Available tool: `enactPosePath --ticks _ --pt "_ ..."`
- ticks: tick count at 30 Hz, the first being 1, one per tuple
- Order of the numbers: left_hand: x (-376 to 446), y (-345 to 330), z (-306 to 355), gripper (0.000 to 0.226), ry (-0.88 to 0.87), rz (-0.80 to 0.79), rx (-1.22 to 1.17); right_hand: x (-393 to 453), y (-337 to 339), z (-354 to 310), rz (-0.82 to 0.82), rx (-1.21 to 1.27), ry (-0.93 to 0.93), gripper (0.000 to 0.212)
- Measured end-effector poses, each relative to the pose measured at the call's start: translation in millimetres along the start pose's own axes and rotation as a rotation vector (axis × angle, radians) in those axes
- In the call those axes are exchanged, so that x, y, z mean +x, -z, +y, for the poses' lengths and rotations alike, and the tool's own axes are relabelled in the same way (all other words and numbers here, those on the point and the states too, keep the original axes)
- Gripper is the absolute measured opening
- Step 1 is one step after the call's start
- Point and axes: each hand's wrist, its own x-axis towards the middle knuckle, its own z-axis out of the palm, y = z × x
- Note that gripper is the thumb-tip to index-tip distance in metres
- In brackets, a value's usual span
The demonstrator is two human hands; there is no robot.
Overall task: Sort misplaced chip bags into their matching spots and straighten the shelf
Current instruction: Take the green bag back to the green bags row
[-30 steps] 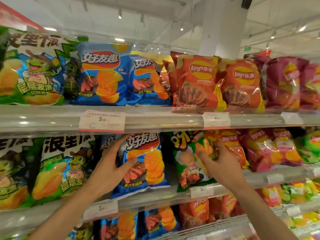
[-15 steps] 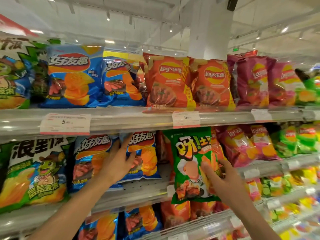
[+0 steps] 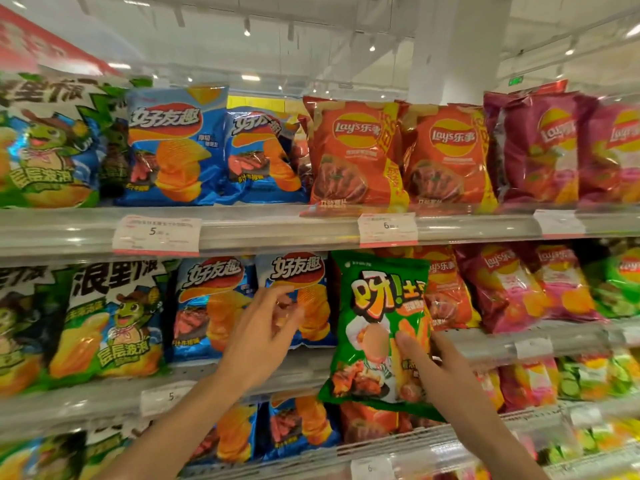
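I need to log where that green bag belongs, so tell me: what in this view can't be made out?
- Orange bags, head view: partly hidden behind the green bag in the right hand.
- Price tags: small print blurred.
- Left hand: fingertips motion-blurred; contact with the blue bag unclear.
- Far-left green bags: cut by the frame edge.

right hand (image 3: 446, 372): gripping green chip bag (image 3: 377, 327), thumb across its front, held out in front of the middle shelf (image 3: 485, 344)
left hand (image 3: 263, 327): fingers loosely spread at blue chip bag (image 3: 298, 299)
behind green bag: orange Lay's bags (image 3: 446, 289)
top shelf: blue, orange, magenta bags standing upright
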Motion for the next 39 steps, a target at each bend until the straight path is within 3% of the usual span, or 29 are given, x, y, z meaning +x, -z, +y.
enactPosePath --ticks 2,4,7,16,20,25,27,29,31,36,39 --pt "-17.0 3.1 17.1 0.056 0.098 -0.193 -0.184 -3.4 -8.0 -2.1 -0.053 0.02 -0.005 0.06" --pt "-30.1 6.0 29.1 0.062 0.155 -0.318 -0.27 -5.4 -18.4 -2.3 -0.091 0.043 -0.008 0.078" --pt "-43.3 14.9 31.6 0.064 0.173 -0.369 -0.292 -14.4 -37.6 -10.4 -0.15 0.062 -0.006 0.07" --pt "-84.3 112.4 -16.0 0.067 0.251 -0.261 -0.34 -50.5 -129.9 -55.7 -0.238 -0.062 0.074 0.105" --pt "-107.0 180.5 -55.4 0.067 0.335 -0.206 -0.344 -79.5 -197.7 -96.7 -0.32 -0.008 0.092 0.092" --pt "-142.6 280.4 -121.4 0.069 0.407 -0.084 -0.244 -118.5 -302.5 -146.0 -0.442 0.026 0.173 0.052" --pt "-157.5 318.5 -149.5 0.071 0.42 -0.031 -0.205 -128.7 -346.4 -162.8 -0.489 -0.059 0.186 0.058" --pt "-169.2 353.7 -173.7 0.071 0.422 0.023 -0.212 -135.8 -392.5 -172.7 -0.539 -0.13 0.228 0.088" --pt "-175.9 384.7 -196.5 0.072 0.444 0.089 -0.228 -141.6 -434.0 -184.3 -0.564 -0.148 0.266 0.103" --pt "-172.1 440.6 -248.8 0.064 0.39 0.224 -0.14 -147.5 -514.3 -223.4 -0.579 -0.076 0.336 0.076" --pt "-160.5 458.9 -268.7 0.058 0.378 0.274 -0.035 -138.4 -551.6 -236.5 -0.502 -0.12 0.383 0.091"
